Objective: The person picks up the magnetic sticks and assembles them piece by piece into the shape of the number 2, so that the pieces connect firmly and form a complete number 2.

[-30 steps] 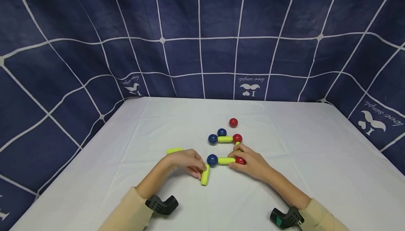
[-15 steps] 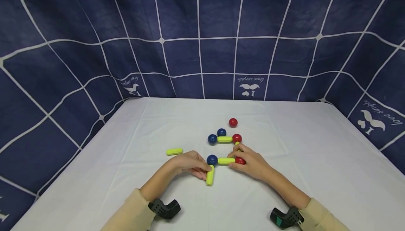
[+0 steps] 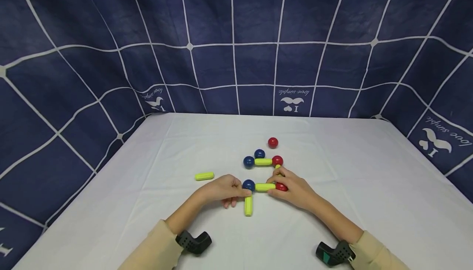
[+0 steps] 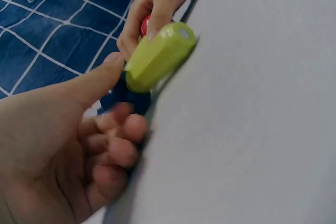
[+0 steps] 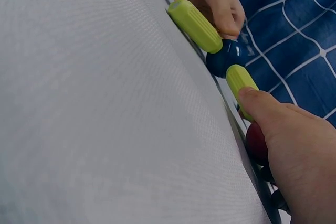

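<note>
My left hand (image 3: 223, 190) holds a blue ball (image 3: 249, 185) between thumb and fingers; in the left wrist view its fingertips are blurred. A yellow-green magnetic rod (image 3: 249, 206) meets this ball and points toward me, a grey disc showing at its free end. My right hand (image 3: 293, 188) grips a second rod (image 3: 265, 187), which joins the blue ball to a red ball (image 3: 281, 186). The right thumb lies along that rod in the right wrist view. Another rod (image 3: 278, 166) runs back from the right fingers, partly hidden, toward a farther red ball (image 3: 277, 160).
Behind the hands, a rod (image 3: 263, 162) links that farther red ball to a blue ball (image 3: 249, 162). Another blue ball (image 3: 260, 153) sits just behind, and a lone red ball (image 3: 273, 142) beyond. A loose rod (image 3: 204, 176) lies left on the white tablecloth (image 3: 177, 138).
My left hand has moved right, bringing the rod up to the blue ball and straightening it; its fingers have shifted from the rod to the ball. The right hand stays put.
</note>
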Demonstrator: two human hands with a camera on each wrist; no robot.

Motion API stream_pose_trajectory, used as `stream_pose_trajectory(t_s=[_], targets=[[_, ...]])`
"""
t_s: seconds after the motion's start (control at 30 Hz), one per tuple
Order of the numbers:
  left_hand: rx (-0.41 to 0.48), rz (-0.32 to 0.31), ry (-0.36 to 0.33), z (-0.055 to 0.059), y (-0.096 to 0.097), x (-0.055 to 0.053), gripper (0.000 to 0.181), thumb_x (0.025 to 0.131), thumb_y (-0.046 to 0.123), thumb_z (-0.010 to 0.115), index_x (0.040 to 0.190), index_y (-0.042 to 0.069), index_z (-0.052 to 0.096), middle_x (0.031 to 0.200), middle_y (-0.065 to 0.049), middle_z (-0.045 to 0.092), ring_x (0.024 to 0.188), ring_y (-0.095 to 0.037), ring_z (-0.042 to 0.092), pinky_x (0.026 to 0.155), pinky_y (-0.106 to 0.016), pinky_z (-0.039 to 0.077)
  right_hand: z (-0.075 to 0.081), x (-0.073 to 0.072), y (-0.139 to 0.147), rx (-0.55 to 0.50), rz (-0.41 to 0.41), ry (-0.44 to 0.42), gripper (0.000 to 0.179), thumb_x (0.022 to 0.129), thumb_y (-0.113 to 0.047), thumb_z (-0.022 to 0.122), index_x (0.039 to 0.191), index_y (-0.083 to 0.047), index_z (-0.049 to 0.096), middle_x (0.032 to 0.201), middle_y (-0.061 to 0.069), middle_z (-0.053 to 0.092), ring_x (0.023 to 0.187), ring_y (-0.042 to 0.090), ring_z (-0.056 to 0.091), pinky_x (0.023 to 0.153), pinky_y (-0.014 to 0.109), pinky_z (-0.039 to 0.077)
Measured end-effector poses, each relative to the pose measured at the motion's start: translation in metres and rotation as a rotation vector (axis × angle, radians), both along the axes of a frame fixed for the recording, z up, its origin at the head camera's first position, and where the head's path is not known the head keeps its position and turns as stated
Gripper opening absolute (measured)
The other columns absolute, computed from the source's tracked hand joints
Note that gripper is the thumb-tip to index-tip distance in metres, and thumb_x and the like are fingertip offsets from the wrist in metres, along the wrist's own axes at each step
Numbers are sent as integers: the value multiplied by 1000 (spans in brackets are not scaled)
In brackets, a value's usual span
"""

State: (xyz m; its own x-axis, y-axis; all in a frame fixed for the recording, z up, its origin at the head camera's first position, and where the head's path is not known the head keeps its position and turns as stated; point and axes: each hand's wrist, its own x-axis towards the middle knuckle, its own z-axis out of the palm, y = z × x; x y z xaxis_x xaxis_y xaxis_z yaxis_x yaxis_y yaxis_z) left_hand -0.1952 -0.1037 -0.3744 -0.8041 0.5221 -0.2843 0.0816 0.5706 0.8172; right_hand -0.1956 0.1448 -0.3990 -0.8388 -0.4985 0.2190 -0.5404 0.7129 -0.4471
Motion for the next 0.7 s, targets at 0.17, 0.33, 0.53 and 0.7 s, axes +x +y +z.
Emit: stream_pose_trajectory(t_s=[0.17,0.33,0.53,0.7], targets=[[16,39,284,-5,3,-3,32,81,38,65,77,12,48,62,4,45,56,-9,39,51,-20,32,0,-1,1,1,3,0,25,80,-43,65,100,-27,65,105,-7,49,97,12,47,71,22,45],[64,26,359,-9,10,-2,39,81,36,67,109,13,53,95,0,54,70,-10,45,60,-20,39,0,-3,2,37,5,31,27,80,-45,63,101,-28,64,105,-8,50,95,11,48,73,24,46],[103,-26,352,-18,12,-4,31,83,36,65,111,23,60,107,5,58,88,-10,49,73,-21,41,4,-3,3,98,17,63,29,83,-48,58,105,-29,62,109,-7,53,97,12,51,76,31,47],[144,-1,370,-24,12,-6,26,83,34,64,107,23,63,103,5,60,87,-11,49,73,-21,40,7,-5,2,49,-5,83,23,88,-40,54,107,-28,62,112,-7,58,99,14,56,77,38,49]])
